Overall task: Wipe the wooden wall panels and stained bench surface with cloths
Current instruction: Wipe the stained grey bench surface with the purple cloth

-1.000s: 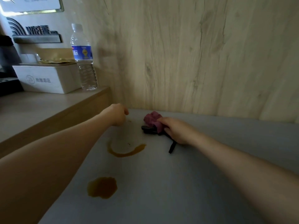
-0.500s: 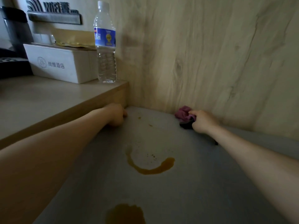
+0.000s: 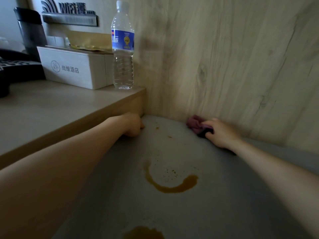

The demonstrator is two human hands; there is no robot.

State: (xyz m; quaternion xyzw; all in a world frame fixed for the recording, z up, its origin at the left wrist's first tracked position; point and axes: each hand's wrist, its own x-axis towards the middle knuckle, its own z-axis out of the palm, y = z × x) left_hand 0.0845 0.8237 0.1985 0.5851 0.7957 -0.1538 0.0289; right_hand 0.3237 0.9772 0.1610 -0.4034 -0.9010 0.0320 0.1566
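At the near edge of the grey bench (image 3: pixel 224 195) lies a brown puddle (image 3: pixel 144 233), cut off by the bottom of the view. Farther in, near the middle of the surface, a curved brown stain (image 3: pixel 171 184) sits with small specks around it. Toward the back left corner, the left hand (image 3: pixel 133 125) rests on the bench against the side of the raised wooden counter (image 3: pixel 51 109); its fingers are curled into a fist and hold nothing that shows. Along the back edge, the right hand (image 3: pixel 220 132) grips a purple cloth (image 3: pixel 195 123), bunched where the bench meets the wooden wall panel (image 3: pixel 224 57). On the counter's far right corner stands a water bottle (image 3: pixel 122 47), just beside a white box (image 3: pixel 74 66).
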